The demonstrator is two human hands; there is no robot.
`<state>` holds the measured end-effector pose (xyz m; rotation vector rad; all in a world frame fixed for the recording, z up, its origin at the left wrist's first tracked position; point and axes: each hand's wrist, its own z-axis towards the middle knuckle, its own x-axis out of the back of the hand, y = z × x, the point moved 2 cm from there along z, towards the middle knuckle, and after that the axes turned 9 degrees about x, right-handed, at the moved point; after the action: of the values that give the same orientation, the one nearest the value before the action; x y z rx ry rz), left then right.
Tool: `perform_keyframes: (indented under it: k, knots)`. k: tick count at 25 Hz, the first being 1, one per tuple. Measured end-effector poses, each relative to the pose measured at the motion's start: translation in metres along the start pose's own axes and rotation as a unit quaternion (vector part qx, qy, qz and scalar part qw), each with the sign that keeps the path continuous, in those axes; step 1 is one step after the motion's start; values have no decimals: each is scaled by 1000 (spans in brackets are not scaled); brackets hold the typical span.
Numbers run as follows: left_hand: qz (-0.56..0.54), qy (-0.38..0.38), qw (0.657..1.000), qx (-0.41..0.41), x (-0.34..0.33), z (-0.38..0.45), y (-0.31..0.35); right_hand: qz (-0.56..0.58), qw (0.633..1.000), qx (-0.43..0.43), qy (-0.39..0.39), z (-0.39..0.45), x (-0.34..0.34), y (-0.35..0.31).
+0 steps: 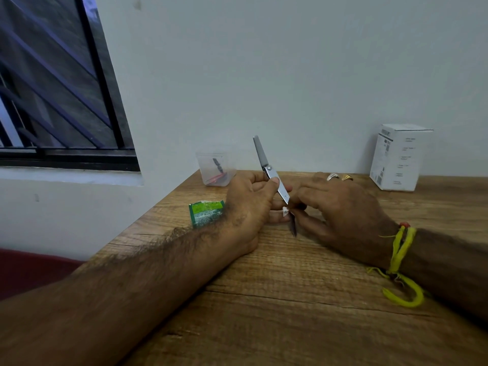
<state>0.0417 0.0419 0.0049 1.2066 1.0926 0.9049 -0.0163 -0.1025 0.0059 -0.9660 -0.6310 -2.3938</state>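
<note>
A slim silver metal tool (265, 162) with a round pivot screw stands tilted above the wooden table (264, 299), its upper end pointing up and left. My left hand (250, 204) holds it, thumb pressed on the metal just below the screw. My right hand (340, 215), with two rings and a yellow thread at the wrist, pinches the tool's lower end, where a small white piece (285, 211) sits. A dark thin tip (293, 228) points down toward the table from between my hands.
A green sachet (207, 212) lies on the table left of my left hand. A clear plastic cup (215, 169) with red and dark items stands by the wall. A white carton (398, 157) stands at the back right. A window is at the left.
</note>
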Motion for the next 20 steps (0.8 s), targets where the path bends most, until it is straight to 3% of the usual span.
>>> perform_keyframes:
  k: [20]
  knots:
    - [1,10,1000,18,2,1,2,67,998,-11,-13,-1,0,3]
